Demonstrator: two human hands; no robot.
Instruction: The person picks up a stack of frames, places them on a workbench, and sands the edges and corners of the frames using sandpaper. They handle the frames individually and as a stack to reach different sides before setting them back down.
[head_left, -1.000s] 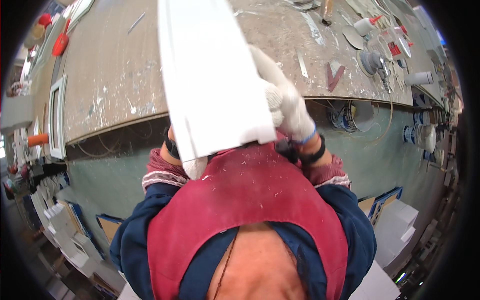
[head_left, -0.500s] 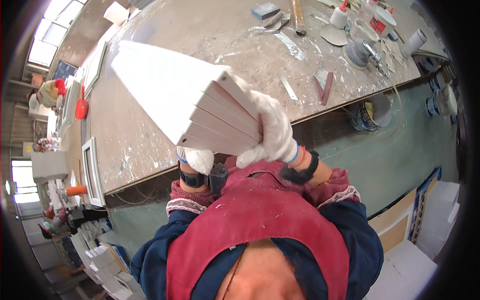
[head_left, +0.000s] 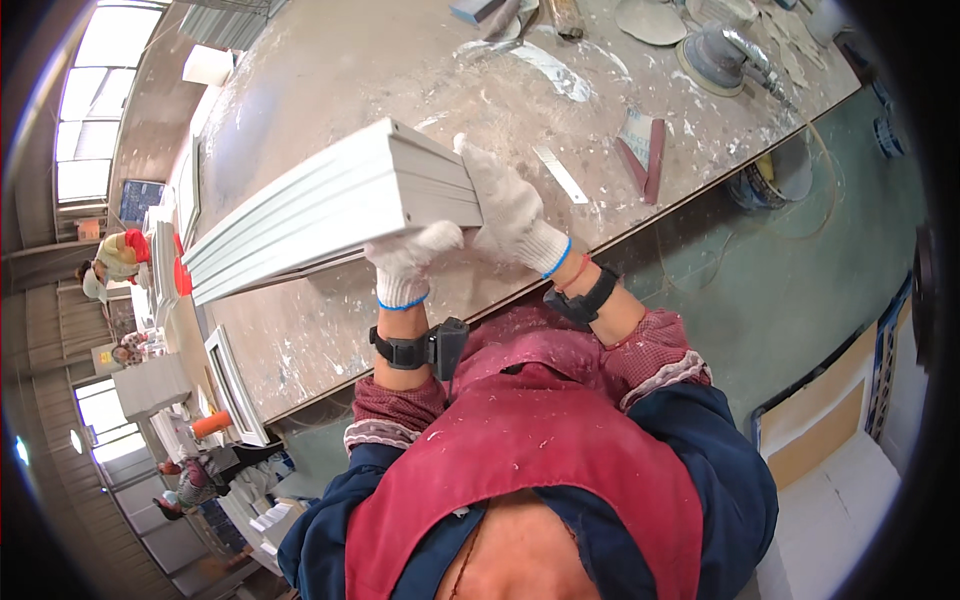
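A long stack of white grooved boards [head_left: 300,205] slants over the worktable [head_left: 320,70], its near end toward me and its far end off to the left. At the near end's lower corner, my left hand [head_left: 412,262] in a white knit glove is closed on the stack. My right hand [head_left: 508,208], gloved the same way, holds the right side of that end, with its fingers reaching up along it. Part of the right hand's grip is hidden behind the boards.
Right of the stack lie a white strip [head_left: 561,174], a folded dark-red strip [head_left: 648,165] and a sander [head_left: 712,65] with a hose. Below the table edge stands a bucket [head_left: 785,170]. At left are a white frame [head_left: 238,390] and a co-worker [head_left: 118,260].
The stack has turned and tipped, so its grooved side now shows. Its near end has moved up and away from my body. My left hand has come up to the lower corner.
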